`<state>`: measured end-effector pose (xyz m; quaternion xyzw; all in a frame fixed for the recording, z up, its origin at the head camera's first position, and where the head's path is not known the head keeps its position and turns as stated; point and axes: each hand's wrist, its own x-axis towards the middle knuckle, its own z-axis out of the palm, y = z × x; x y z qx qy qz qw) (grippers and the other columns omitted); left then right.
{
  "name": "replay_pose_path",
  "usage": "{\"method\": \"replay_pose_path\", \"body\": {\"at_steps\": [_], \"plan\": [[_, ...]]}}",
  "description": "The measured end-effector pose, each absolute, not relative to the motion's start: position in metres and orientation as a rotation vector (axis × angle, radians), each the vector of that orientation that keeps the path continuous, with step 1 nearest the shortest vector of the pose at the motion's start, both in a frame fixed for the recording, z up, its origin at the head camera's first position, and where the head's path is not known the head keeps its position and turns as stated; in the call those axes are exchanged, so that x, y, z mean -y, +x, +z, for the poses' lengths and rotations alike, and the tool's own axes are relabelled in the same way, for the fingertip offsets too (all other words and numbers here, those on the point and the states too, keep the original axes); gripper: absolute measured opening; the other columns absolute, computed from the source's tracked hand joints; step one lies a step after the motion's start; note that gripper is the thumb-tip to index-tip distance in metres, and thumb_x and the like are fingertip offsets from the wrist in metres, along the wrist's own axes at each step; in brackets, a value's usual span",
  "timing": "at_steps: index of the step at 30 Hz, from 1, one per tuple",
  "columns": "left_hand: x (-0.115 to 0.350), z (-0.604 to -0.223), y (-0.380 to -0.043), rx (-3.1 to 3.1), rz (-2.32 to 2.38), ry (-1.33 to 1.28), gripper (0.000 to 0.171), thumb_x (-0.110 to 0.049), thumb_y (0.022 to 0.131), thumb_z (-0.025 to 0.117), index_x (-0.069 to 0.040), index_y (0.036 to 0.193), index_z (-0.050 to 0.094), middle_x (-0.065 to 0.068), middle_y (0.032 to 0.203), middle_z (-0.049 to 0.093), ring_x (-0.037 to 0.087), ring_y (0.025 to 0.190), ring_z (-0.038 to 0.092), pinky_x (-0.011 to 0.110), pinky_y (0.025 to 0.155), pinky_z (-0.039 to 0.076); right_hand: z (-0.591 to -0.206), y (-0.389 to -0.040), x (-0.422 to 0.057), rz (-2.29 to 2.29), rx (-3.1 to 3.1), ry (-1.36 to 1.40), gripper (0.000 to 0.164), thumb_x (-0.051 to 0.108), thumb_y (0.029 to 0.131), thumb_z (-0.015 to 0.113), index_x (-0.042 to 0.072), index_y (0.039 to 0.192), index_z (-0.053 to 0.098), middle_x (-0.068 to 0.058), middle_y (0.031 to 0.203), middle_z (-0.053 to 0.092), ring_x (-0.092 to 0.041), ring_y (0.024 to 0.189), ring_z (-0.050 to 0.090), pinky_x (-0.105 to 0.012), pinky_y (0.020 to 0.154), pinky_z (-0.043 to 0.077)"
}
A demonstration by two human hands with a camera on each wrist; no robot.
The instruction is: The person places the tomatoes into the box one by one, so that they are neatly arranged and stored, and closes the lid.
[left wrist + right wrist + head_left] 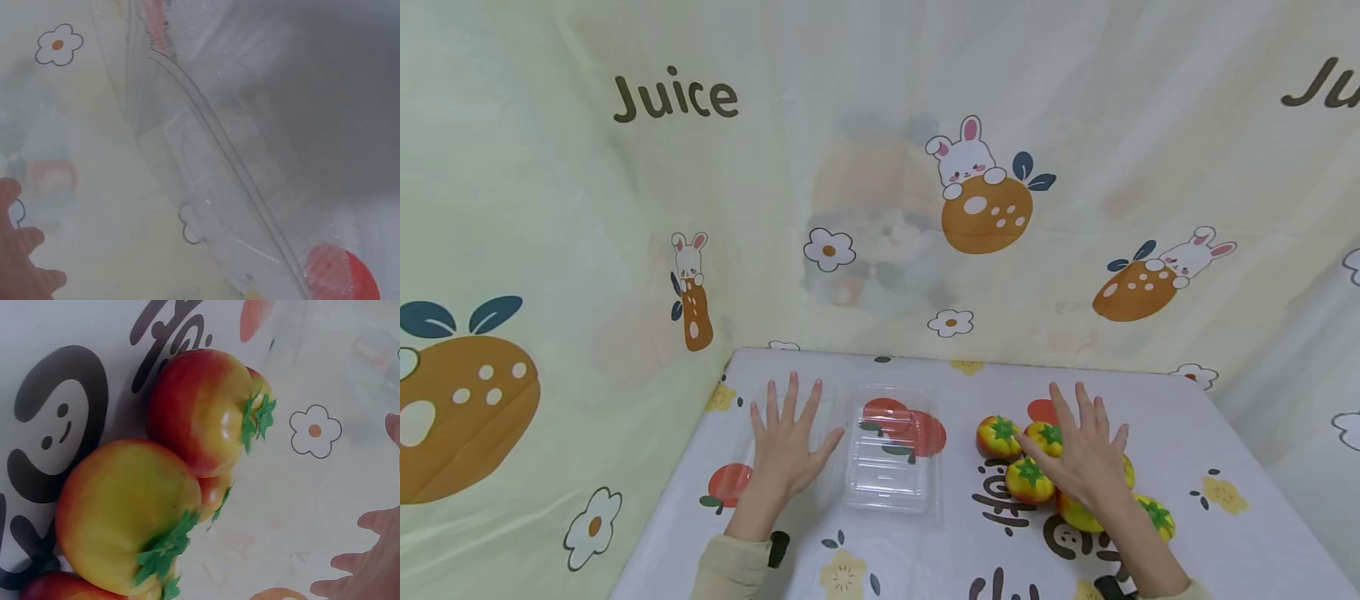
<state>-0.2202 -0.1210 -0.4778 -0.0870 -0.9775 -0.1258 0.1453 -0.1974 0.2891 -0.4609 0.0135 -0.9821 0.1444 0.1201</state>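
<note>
My left hand (786,450), fingers spread and holding nothing, hovers at the left of the table. Just right of it lies a clear plastic box (891,492), with red cherry prints showing through it. Its clear plastic (231,169) also fills much of the left wrist view. My right hand (1086,462) is spread above several red-and-yellow tomato-like fruits (1030,481) with green leafy tops, hiding part of the group. In the right wrist view a yellowish fruit (125,512) sits beside a redder fruit (194,412); my right fingers (369,569) appear apart from them.
The table (955,533) has a white cloth printed with fruit, flowers and dark lettering. A pale curtain (865,100) with rabbit and orange prints hangs behind the table and along its sides. Dark bands (778,548) show at the wrists.
</note>
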Motion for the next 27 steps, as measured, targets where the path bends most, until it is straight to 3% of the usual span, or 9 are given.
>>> {"method": "replay_pose_path", "body": {"at_steps": [16,27], "plan": [[0.16,-0.526,-0.233,2.94,-0.515,-0.124,0.08,-0.055,0.092,0.054,-0.017,0.157,0.028,0.021,0.163,0.011,0.05,0.146,0.003,0.074,0.109,0.009,-0.481,-0.195,-0.295,0.412,2.948,0.027,0.097,0.067,0.086,0.054,0.006,0.155,0.024,-0.036,0.154,0.015,-0.063,0.135,0.015,-0.085,0.096,0.007],[0.183,-0.553,-0.233,2.84,-0.545,-0.12,0.064,-0.036,0.095,0.055,-0.005,0.15,0.041,0.031,0.156,0.025,0.058,0.138,0.022,0.072,0.103,0.028,-0.494,-0.201,-0.311,0.469,2.961,0.031,0.089,0.055,0.093,0.057,-0.003,0.152,0.025,-0.041,0.148,0.022,-0.061,0.129,0.028,-0.083,0.094,0.021]]}}
